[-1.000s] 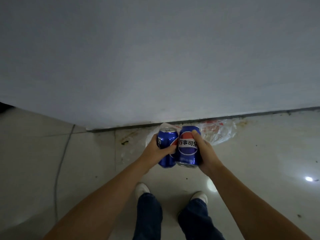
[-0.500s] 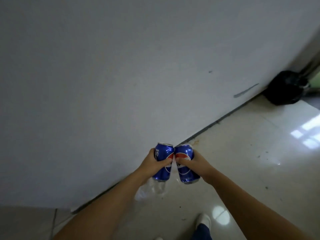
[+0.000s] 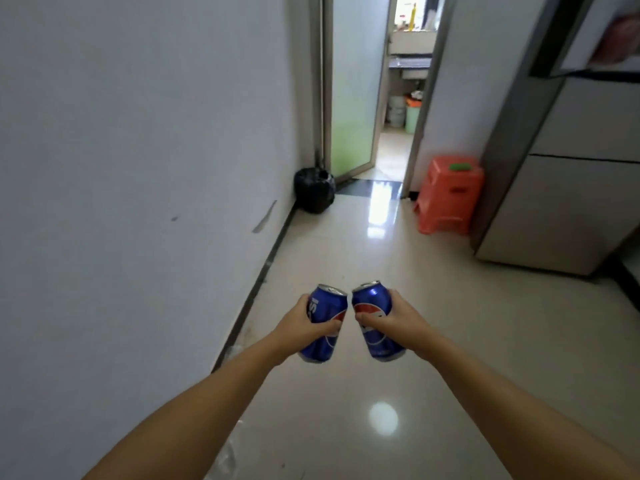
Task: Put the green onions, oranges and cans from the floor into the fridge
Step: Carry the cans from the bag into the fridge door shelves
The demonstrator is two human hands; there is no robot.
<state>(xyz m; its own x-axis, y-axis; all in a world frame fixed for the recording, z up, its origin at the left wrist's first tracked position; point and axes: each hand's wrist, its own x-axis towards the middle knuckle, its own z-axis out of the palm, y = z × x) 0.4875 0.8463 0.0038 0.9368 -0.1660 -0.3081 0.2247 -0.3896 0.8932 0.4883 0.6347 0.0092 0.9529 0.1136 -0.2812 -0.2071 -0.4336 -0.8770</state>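
Note:
I hold two blue cola cans in front of me above the tiled floor. My left hand (image 3: 300, 325) grips the left can (image 3: 325, 318), fingers curled round its side. My right hand (image 3: 398, 320) grips the right can (image 3: 375, 336) the same way. The cans lean apart a little at the bottom and nearly touch at the top. The grey fridge (image 3: 568, 202) stands at the right, its lower doors closed; its upper part is cut off by the frame. Neither green onions nor oranges are in view.
A white wall (image 3: 138, 168) runs along the left. A black rubbish bag (image 3: 314, 190) sits at the wall's far end by a frosted glass door (image 3: 351, 84). An orange plastic stool (image 3: 450, 194) stands left of the fridge. A clear plastic bag (image 3: 225, 459) lies at bottom left.
The view has swung right and up from the wall to the corridor and fridge. Both hands still hold the cans, now slightly apart. The plastic bag has dropped toward the bottom left.

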